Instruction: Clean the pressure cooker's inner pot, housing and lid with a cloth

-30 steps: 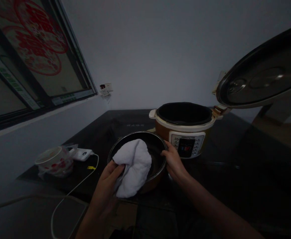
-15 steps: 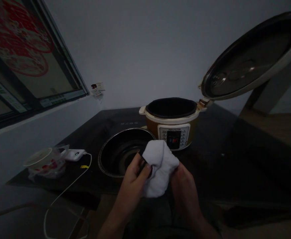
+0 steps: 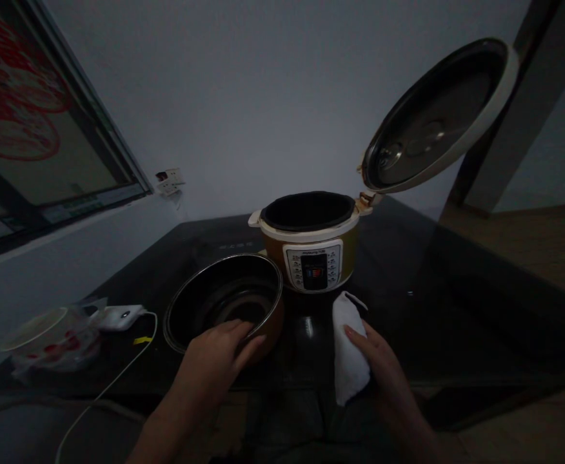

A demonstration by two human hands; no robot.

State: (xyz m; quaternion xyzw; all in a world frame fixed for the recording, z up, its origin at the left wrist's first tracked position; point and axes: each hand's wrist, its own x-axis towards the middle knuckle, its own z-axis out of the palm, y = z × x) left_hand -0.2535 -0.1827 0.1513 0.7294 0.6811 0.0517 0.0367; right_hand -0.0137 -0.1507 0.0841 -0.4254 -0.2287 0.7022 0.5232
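My left hand (image 3: 219, 351) grips the near rim of a dark inner pot (image 3: 273, 322), fingers inside and thumb outside. The pot stands on the black table, its dark inside facing up and a brownish outer wall showing on the right. In my right hand (image 3: 376, 351) is a folded white cloth (image 3: 350, 354), pinched with the thumb on top, to the right of the pot. Behind the pot stands an electric pressure cooker (image 3: 353, 258) with a lit display on its front panel. Its round lid (image 3: 437, 116) is raised on the right-hand hinge.
At the left table edge sits a bowl in a clear plastic bag (image 3: 53, 341). Beside it lies a white device (image 3: 118, 317) with a white cable (image 3: 118, 380) running over the front edge. A wall socket (image 3: 170, 180) and a window (image 3: 84, 129) are on the left.
My left hand has left the cloth and taken hold of the pot's rim. The right hand has moved right with the cloth. The camera view has shifted, moving the scene leftward.
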